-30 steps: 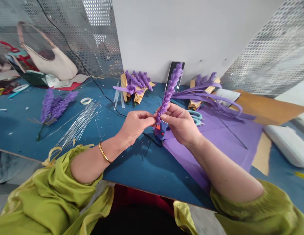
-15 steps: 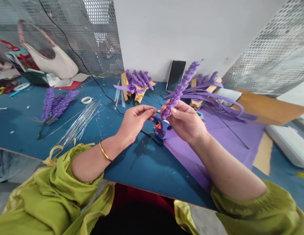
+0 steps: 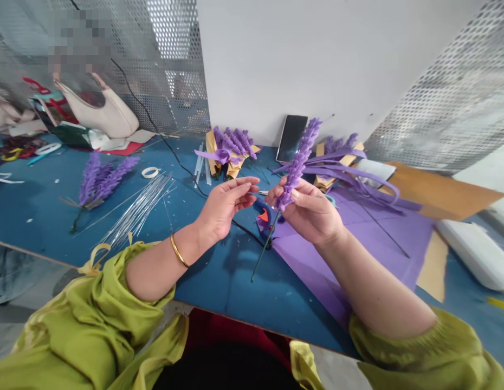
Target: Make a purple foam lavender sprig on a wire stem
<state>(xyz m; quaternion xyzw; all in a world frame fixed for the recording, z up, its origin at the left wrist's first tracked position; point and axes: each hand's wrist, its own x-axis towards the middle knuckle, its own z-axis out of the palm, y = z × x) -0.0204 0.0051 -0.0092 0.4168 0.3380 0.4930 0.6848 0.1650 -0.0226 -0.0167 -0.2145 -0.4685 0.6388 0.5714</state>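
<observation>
A purple lavender-like flower (image 3: 299, 160) on a thin green stem leans up and to the right, pinched near its base by my right hand (image 3: 311, 208). The stem hangs down left over the table. Just left of the flower, my left hand (image 3: 227, 208) has its fingers apart and bent, with nothing visible in them. Below and between the hands lies a blue glue gun (image 3: 263, 214) with an orange trigger, partly covered by the stem and right hand.
Finished purple flowers (image 3: 98, 181), thin wires (image 3: 140, 211) and a tape roll (image 3: 150, 172) lie left. Wrapped bunches (image 3: 236, 146) and a phone (image 3: 290, 138) stand behind. On the right are purple sheets (image 3: 357, 244), purple strips (image 3: 349, 170) and a white case (image 3: 473, 252).
My left hand's fingers have parted and moved slightly away from the flower. The flower's stem hangs more freely and reaches lower. The view has shifted a little.
</observation>
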